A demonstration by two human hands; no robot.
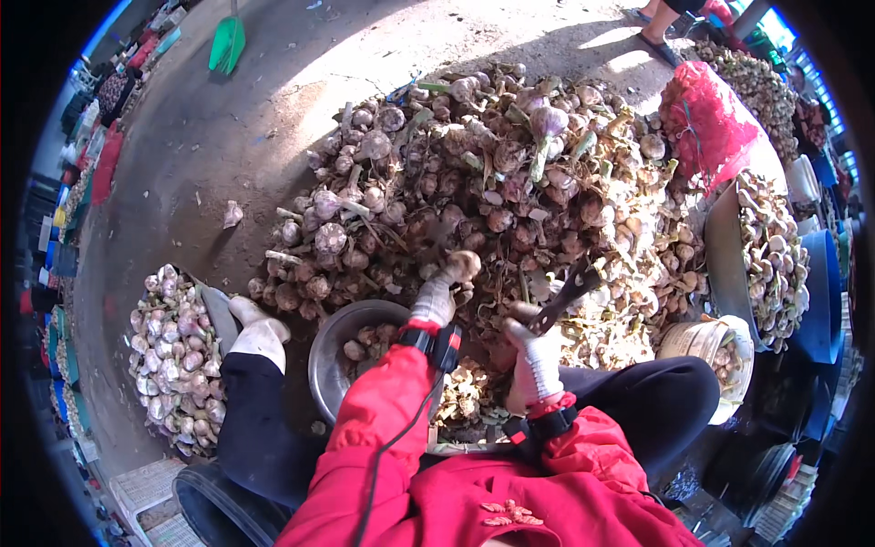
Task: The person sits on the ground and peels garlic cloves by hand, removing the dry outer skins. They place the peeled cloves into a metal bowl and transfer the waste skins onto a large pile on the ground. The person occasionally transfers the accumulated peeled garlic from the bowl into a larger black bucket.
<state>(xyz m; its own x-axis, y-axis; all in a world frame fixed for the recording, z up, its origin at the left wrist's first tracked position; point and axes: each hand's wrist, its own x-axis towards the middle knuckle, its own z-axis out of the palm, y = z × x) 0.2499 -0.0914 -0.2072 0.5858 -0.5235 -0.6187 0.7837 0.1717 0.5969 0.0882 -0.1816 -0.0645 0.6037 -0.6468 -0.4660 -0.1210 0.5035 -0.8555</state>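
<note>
My left hand (pixel 441 290), in a white knit glove with brown-stained fingers, is over the near side of a large heap of garlic bulbs (pixel 502 219). Its fingers are bent, and whether they hold a bulb is unclear. A blurred patch lies just beyond them. My right hand (pixel 533 362), gloved alike, grips a dark metal cutting tool (pixel 567 297), probably shears, angled up and right over the heap. Below my left forearm, a steel basin (pixel 325 355) holds some garlic. Trimmed garlic scraps (pixel 465 390) lie between my forearms.
A pile of cleaner garlic (pixel 178 362) lies left, beside my white boot (pixel 263 328). Right are a white bucket (pixel 735 383), a garlic-filled container (pixel 724 239) and a red mesh sack (pixel 707 130). A green dustpan (pixel 227 44) and another person's feet (pixel 660 44) are beyond the heap.
</note>
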